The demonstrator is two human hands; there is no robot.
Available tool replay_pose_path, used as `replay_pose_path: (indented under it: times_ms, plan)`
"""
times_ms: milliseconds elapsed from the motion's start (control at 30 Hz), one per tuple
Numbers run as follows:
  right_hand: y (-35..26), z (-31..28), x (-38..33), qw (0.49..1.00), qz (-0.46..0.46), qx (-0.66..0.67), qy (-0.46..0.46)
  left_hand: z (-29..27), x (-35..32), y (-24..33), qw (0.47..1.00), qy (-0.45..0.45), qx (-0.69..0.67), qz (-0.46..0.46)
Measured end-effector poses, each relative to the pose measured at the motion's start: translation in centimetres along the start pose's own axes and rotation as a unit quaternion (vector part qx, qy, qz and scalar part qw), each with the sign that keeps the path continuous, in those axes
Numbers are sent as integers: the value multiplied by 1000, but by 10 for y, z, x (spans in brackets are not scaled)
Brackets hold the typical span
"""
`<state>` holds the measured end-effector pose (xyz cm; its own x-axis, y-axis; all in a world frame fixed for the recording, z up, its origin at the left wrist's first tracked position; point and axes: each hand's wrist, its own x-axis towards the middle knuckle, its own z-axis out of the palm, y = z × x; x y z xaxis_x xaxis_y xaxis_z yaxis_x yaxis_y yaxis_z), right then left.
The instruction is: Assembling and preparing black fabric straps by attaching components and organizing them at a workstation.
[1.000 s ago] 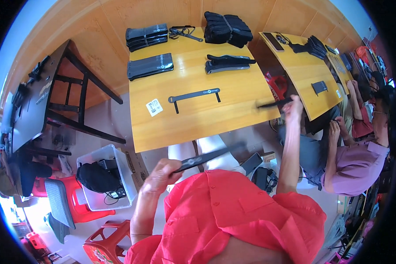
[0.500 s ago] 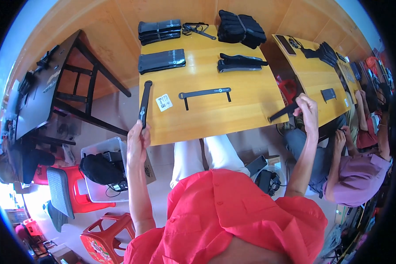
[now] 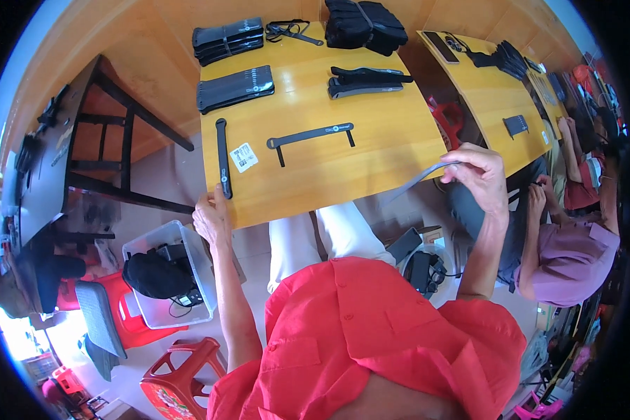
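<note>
At the table's left front edge is my left hand (image 3: pixel 213 218), fingers partly stretched, index fingertip at the near end of a black strap (image 3: pixel 222 157) that lies flat. My right hand (image 3: pixel 479 175), raised over the table's right front corner, pinches another strap (image 3: pixel 427 173); its free end hangs to the left, blurred. Mid-table lies a longer dark strap (image 3: pixel 311 135) with a rounded holed end and two short black strips (image 3: pixel 281 156) under it. A white printed label (image 3: pixel 243 157) sits beside the left strap.
Strap stacks (image 3: pixel 236 89) and a banded black bundle (image 3: pixel 366 28) occupy the back of the yellow table (image 3: pixel 297 189). A second table (image 3: pixel 493 98) stands right, with a person in a purple shirt (image 3: pixel 570 262) beside it. A plastic bin (image 3: pixel 168 276) and red stool (image 3: pixel 182 378) are at left.
My left hand has lowered the left strap flat onto the table and slid to its near end. The strap in my right hand has swung, its free end now off the tabletop. The view has shifted slightly.
</note>
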<state>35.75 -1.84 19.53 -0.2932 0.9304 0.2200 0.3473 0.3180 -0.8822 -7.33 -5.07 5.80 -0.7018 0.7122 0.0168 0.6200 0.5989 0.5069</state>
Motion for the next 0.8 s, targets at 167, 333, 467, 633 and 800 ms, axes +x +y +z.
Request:
replay_pose_path:
  times_ms: [167, 333, 467, 633, 800]
  plan:
    - [-11, 45, 14, 986, -29, 69, -150, -11, -40, 61, 916, -107, -329, 205]
    - [-26, 92, 33, 966, -87, 109, -220, -10, -85, 115, 724, -397, -460, 326]
    - [-10, 80, 37, 981, 72, 120, -132, -23, -68, 107, 736, -548, -361, 166]
    - [37, 84, 38, 981, 127, 114, -88, -6, -40, 79, 744, -543, -340, 188]
    - [72, 94, 48, 969, 196, 148, -20, 2, -21, 64, 806, -441, -381, 99]
